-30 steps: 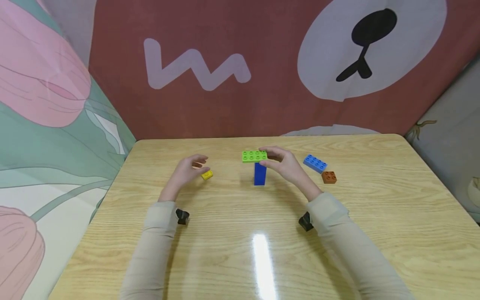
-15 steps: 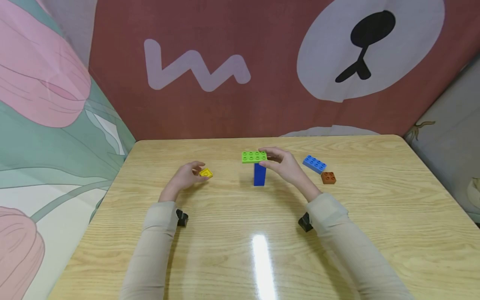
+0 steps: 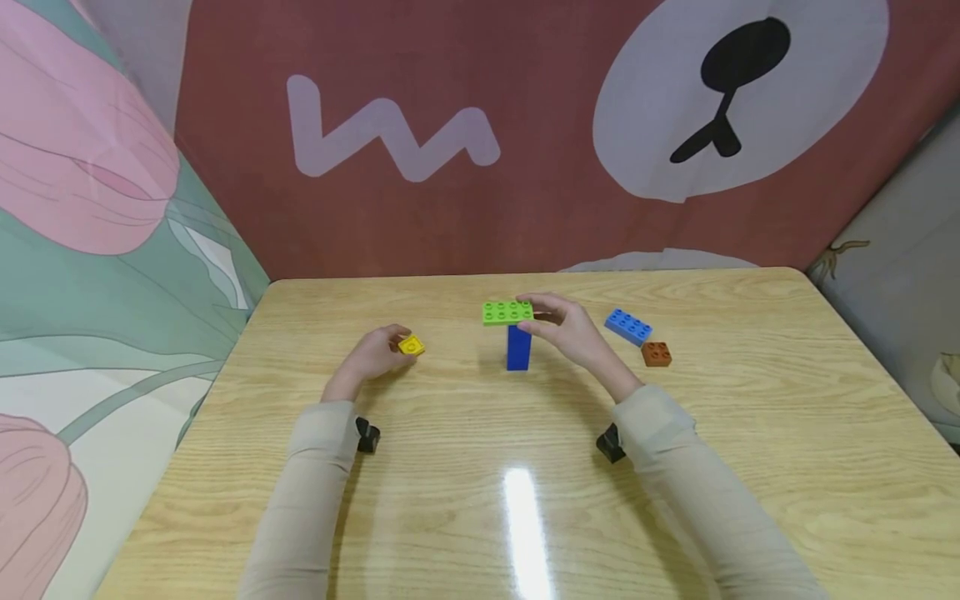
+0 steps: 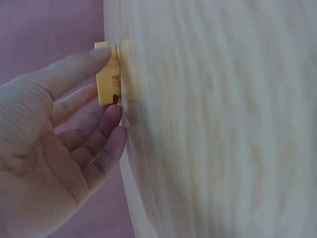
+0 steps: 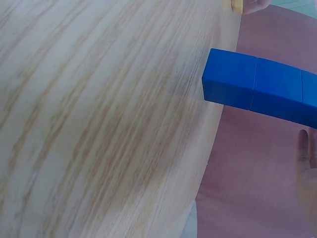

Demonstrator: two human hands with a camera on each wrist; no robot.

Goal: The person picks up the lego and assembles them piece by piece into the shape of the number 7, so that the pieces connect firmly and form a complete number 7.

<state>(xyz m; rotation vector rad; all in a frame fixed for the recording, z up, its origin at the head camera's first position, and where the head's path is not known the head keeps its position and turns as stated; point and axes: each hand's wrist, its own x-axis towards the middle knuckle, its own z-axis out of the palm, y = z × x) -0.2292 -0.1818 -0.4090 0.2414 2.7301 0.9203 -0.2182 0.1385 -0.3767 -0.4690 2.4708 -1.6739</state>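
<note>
A yellow brick (image 3: 411, 345) is pinched between the thumb and fingers of my left hand (image 3: 371, 353), low over the table; in the left wrist view the brick (image 4: 105, 82) sits at the fingertips of that hand (image 4: 54, 134). My right hand (image 3: 566, 329) grips the right end of a green brick (image 3: 506, 313), which lies across the top of an upright blue stack (image 3: 518, 348). The right wrist view shows the stack's side (image 5: 252, 84), while only part of the right hand (image 5: 308, 168) appears at the edge.
On the wooden table (image 3: 450, 467), right of the right hand, lie a light blue brick (image 3: 628, 327) and a brown brick (image 3: 657, 354), close together. Behind the table's back edge hangs a red cloth (image 3: 375, 225).
My left hand has closed on the yellow brick, which has tilted and shifted slightly. The right hand, green brick and blue stack look the same.
</note>
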